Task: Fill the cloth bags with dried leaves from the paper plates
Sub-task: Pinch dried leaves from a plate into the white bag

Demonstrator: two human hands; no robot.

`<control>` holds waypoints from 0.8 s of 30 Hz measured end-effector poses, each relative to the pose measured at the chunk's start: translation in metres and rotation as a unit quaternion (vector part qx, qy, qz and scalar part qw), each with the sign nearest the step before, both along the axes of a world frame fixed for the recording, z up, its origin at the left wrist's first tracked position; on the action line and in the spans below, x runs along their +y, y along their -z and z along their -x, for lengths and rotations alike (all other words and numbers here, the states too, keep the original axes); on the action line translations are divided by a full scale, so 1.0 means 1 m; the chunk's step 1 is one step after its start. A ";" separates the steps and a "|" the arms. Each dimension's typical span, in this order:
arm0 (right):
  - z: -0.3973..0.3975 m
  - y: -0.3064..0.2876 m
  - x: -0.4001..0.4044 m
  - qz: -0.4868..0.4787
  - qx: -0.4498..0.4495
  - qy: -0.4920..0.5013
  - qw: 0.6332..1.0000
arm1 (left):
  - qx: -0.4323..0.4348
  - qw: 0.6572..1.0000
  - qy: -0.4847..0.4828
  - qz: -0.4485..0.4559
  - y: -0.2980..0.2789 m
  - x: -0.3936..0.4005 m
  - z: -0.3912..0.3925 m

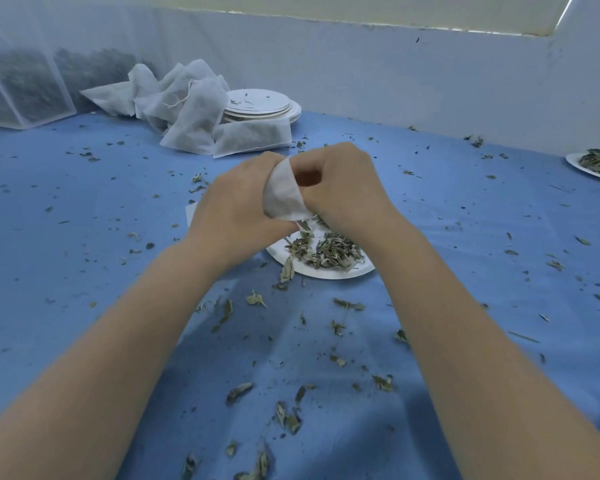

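A small white cloth bag (284, 197) is held between both hands above a paper plate (326, 271) that carries a heap of dried leaves (329, 252). My left hand (238, 206) grips the bag's left side with curled fingers. My right hand (340, 183) pinches the bag's other edge, its fingers curled at the mouth. What is inside the bag is hidden. A second paper plate (574, 162) with leaves lies at the far right edge.
A pile of white cloth bags (187, 109), some filled, lies at the back beside a stack of paper plates (264, 103). Mesh boxes of leaves (25, 84) stand at the back left. Loose leaf bits litter the blue tablecloth (84, 209). A white wall borders the far side.
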State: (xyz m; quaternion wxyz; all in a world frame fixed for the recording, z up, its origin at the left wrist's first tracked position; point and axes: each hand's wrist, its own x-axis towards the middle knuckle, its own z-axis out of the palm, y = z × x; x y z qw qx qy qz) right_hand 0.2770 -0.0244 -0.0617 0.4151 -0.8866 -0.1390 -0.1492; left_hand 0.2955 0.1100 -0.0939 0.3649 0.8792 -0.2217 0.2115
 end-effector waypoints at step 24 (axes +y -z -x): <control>-0.001 0.008 -0.021 0.212 0.222 -0.032 0.951 | -0.013 0.985 -0.094 -0.143 0.001 0.018 -0.010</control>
